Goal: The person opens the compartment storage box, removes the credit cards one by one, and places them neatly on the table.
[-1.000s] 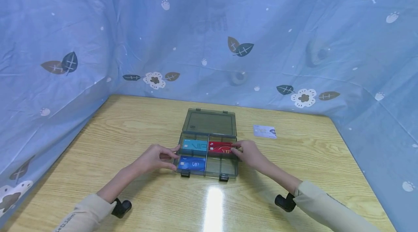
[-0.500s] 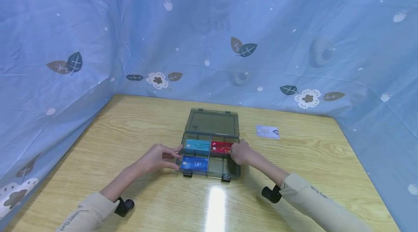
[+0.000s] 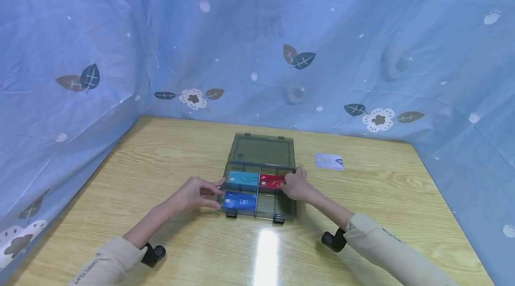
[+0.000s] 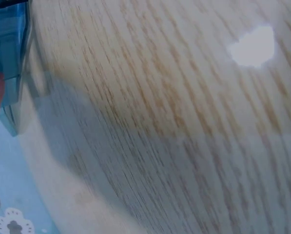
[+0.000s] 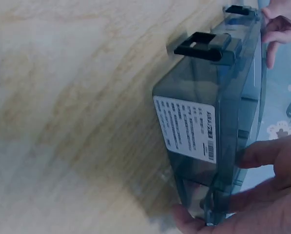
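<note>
A translucent dark divided plastic box (image 3: 265, 211) lies on the table with its lid (image 3: 263, 151) folded back. In its left compartments are a teal VIP card (image 3: 243, 178) and a blue VIP card (image 3: 239, 201). My left hand (image 3: 201, 194) rests its fingertips against the box's left side, fingers spread. At the back right compartment, my right hand (image 3: 295, 184) holds the right end of a red card (image 3: 271, 181), covering part of it. In the right wrist view the right thumb (image 5: 260, 153) reaches inside the rim, while one finger lies outside the box's corner.
A silver-white card (image 3: 329, 161) lies on the wooden table (image 3: 181, 152) to the right of the lid. Two black latches, one of them the right latch (image 3: 278, 219), stick out at the box's front. A blue patterned cloth (image 3: 257, 53) surrounds the table's back and sides.
My right hand has moved in over the red card's right end, hiding more of its lettering, and its fingers now reach the box's back right corner. The left hand stays at the box's left side.
</note>
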Demonstrator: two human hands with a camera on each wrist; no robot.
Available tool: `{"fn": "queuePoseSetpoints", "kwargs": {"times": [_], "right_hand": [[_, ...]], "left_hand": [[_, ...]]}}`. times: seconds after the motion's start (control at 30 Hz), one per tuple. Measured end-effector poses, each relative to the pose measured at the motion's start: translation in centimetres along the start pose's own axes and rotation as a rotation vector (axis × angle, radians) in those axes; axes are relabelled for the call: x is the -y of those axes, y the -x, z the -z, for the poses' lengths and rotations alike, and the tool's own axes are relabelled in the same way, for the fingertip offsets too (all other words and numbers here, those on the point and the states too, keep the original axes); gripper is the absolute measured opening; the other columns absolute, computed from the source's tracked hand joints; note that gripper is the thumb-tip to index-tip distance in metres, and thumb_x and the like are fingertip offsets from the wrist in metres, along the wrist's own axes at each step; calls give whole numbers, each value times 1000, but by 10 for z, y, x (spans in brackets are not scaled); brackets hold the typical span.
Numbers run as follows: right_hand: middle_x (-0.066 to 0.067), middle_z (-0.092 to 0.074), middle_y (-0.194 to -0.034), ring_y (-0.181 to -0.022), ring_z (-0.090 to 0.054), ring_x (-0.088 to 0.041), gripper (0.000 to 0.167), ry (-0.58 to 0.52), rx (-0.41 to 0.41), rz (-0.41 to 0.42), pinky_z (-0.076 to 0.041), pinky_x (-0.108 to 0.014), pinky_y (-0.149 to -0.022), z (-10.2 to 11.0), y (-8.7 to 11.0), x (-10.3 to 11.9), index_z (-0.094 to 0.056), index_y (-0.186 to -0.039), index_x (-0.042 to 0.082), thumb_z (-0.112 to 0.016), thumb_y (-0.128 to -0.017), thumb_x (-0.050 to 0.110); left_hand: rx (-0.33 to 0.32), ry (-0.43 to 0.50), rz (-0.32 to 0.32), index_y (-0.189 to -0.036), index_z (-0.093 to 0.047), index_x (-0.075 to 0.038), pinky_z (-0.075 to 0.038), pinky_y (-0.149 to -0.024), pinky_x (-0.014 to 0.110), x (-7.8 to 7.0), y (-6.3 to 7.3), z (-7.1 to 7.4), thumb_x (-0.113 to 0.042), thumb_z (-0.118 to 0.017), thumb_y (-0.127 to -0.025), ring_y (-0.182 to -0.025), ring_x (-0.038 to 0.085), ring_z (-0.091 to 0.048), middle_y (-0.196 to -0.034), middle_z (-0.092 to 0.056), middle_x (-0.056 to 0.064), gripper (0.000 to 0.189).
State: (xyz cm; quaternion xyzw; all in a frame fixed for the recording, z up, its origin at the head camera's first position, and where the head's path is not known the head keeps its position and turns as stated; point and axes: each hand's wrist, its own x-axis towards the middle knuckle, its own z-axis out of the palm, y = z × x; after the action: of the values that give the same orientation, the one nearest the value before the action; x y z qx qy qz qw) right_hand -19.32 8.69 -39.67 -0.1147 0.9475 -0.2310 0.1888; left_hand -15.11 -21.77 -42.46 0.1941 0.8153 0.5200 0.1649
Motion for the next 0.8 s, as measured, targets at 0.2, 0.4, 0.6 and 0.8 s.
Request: {"fn": "queuePoseSetpoints", "kwargs": {"times": [0.2,0.4,0.6,0.8], "right_hand": [[-40,-42,-118,-129,-19,-50,30,-85,-118,17,-27,-57,-107,-3,4,-3,-47,-65,-3,-60,-90,9],[-38,-27,-134,-128,-16,-47,29,-106,-278,110,-28,-57,-106,-9,9,-6,-55,-96,-17,-67,-87,7],[-29,-51,-106,-98,-49,-38,28,-44,-390,243,-47,-44,-79,-13,10,-4,-48,-105,-10,-68,-87,1],[-11,-66,-78,-62,-60,-17,42,-179,-347,314,-49,-26,-50,-14,7,-9,-44,-124,-10,-65,-88,-3]], "left_hand": [[2,-1,3,-102,-70,6,-53,-90,27,0,0,-1,-10,-81,-73,-117,37,-55,-138,-43,26,36],[4,-1,-6,-103,-70,7,-53,-90,27,0,0,-1,-11,-81,-73,-120,37,-53,-138,-44,26,36],[4,-18,-14,-103,-70,5,-53,-90,27,3,0,0,-11,-81,-73,-120,37,-52,-137,-44,26,36],[0,-28,-12,-103,-71,5,-53,-90,27,3,0,-1,-11,-81,-73,-119,37,-54,-137,-44,26,35]]}}
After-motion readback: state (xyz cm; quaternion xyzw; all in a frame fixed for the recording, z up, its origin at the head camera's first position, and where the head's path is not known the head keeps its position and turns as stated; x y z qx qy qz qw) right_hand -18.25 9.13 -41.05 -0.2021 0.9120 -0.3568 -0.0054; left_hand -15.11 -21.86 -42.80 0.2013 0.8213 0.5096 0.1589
